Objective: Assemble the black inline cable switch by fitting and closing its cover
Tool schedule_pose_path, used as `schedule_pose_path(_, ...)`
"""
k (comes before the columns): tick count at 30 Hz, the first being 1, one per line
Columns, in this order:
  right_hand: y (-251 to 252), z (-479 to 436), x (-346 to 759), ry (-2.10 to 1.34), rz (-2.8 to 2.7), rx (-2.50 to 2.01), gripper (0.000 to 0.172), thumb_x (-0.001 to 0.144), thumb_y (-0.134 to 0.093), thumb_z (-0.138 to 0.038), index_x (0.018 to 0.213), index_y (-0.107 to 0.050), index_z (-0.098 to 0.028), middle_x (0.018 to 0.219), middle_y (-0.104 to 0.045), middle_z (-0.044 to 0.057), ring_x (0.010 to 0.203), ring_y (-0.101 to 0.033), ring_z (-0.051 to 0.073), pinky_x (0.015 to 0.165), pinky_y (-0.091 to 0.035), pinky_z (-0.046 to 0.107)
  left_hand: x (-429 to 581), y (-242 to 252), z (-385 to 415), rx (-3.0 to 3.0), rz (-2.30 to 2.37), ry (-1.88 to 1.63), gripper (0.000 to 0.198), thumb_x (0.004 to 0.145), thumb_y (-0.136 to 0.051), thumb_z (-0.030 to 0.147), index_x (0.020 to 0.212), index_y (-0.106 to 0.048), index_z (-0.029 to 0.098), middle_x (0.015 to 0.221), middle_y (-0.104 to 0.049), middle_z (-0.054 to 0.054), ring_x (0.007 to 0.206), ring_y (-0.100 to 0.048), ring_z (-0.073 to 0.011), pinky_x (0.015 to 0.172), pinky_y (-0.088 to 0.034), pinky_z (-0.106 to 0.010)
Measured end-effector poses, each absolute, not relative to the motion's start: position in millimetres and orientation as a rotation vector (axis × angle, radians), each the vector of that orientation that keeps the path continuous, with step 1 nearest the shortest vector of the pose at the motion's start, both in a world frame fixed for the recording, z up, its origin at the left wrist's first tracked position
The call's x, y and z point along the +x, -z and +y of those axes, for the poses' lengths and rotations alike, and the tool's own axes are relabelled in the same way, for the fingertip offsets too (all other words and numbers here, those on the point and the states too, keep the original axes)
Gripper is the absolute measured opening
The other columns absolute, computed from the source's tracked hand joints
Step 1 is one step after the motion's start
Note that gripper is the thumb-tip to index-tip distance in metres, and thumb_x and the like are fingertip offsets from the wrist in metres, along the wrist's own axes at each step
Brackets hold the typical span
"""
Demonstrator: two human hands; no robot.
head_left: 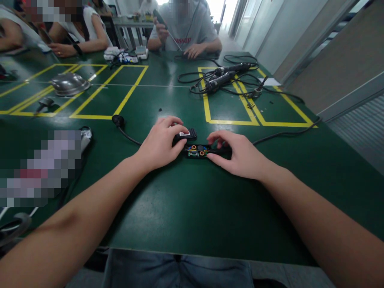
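My left hand (160, 142) is curled over a black plastic cover (186, 135) with a white label, fingers closed on its left end. Just in front of it lies an opened black casing showing a circuit board (196, 151) with orange and yellow parts. My right hand (237, 154) pinches the right end of that casing between thumb and fingers. Both rest on the green table (186, 216) near its middle. A black cable (288, 130) runs off to the right from under my right hand.
A black plug and cord (118, 120) lie left of my left hand. Tangled black tools and cables (223, 78) sit in yellow-taped boxes at the back right. A metal dome (69, 83) stands back left. Two people sit across the table; one holds a tool.
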State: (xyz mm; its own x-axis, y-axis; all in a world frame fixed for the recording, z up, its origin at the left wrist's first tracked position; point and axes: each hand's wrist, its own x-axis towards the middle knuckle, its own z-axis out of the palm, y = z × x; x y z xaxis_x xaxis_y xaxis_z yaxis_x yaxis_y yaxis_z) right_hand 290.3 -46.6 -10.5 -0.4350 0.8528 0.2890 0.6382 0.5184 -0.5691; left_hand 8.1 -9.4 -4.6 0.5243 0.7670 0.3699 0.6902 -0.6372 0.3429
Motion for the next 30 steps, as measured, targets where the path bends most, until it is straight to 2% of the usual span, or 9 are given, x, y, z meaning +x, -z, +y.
schedule_pose_path(2,12,-47,290,-0.523,-2.207,-1.233,0.047,0.091,-0.084,-0.045,0.130,-0.071,-0.022,0.115,-0.082,0.011,0.089,-0.072,0.028,0.082,-0.062,0.043,7,7,-6,2.537,1.349,-0.698,0.037,0.105,-0.070,0.032,0.138,-0.082,0.022,0.150,-0.075,-0.014,0.139,-0.068,-0.0371,0.124,-0.054,-0.061)
schedule_pose_path(4,14,-46,291,-0.523,-2.211,-1.250,0.060,0.088,-0.089,-0.047,0.139,-0.069,-0.023,0.117,-0.082,0.010,0.090,-0.072,0.028,0.083,-0.062,0.044,6,8,-3,2.475,1.381,-0.629,0.041,0.106,-0.070,0.032,0.144,-0.080,0.023,0.146,-0.079,-0.013,0.136,-0.072,-0.0364,0.122,-0.056,-0.059)
schedule_pose_path(8,16,-46,290,-0.512,-2.223,-1.263,0.075,0.088,-0.091,-0.049,0.153,-0.062,-0.025,0.117,-0.081,0.009,0.089,-0.072,0.028,0.086,-0.062,0.046,4,8,0,2.515,1.303,-0.639,0.035,0.108,-0.067,0.029,0.138,-0.081,0.022,0.134,-0.085,-0.011,0.126,-0.077,-0.0326,0.117,-0.060,-0.053)
schedule_pose_path(12,18,-47,288,-0.490,-2.209,-1.234,0.078,0.091,-0.088,-0.048,0.158,-0.058,-0.024,0.120,-0.080,0.010,0.086,-0.071,0.027,0.085,-0.063,0.045,4,5,-5,2.677,1.085,-0.751,0.034,0.112,-0.060,0.033,0.134,-0.081,0.018,0.132,-0.085,-0.015,0.125,-0.077,-0.0329,0.115,-0.059,-0.053)
schedule_pose_path(16,18,-47,287,-0.448,-2.184,-1.187,0.071,0.095,-0.084,-0.049,0.157,-0.060,-0.023,0.127,-0.080,0.012,0.084,-0.071,0.026,0.082,-0.064,0.045,7,-1,-16,2.727,0.930,-0.793,0.036,0.112,-0.058,0.036,0.136,-0.078,0.017,0.126,-0.084,-0.014,0.117,-0.077,-0.0319,0.111,-0.061,-0.051)
schedule_pose_path(22,14,-47,287,-0.412,-2.298,-1.100,0.030,0.101,-0.079,-0.046,0.122,-0.076,-0.024,0.118,-0.081,0.012,0.100,-0.076,0.031,0.094,-0.063,0.048,14,-3,-25,2.776,0.789,-0.667,0.036,0.109,-0.060,0.031,0.137,-0.077,0.017,0.126,-0.084,-0.014,0.114,-0.077,-0.0314,0.105,-0.063,-0.049)
schedule_pose_path(30,14,-45,286,-0.420,-2.300,-1.124,0.027,0.103,-0.077,-0.044,0.120,-0.080,-0.023,0.115,-0.082,0.012,0.102,-0.077,0.031,0.095,-0.064,0.048,14,-1,-22,2.729,0.834,-0.621,0.036,0.110,-0.059,0.031,0.138,-0.077,0.016,0.127,-0.084,-0.014,0.117,-0.077,-0.0316,0.110,-0.062,-0.051)
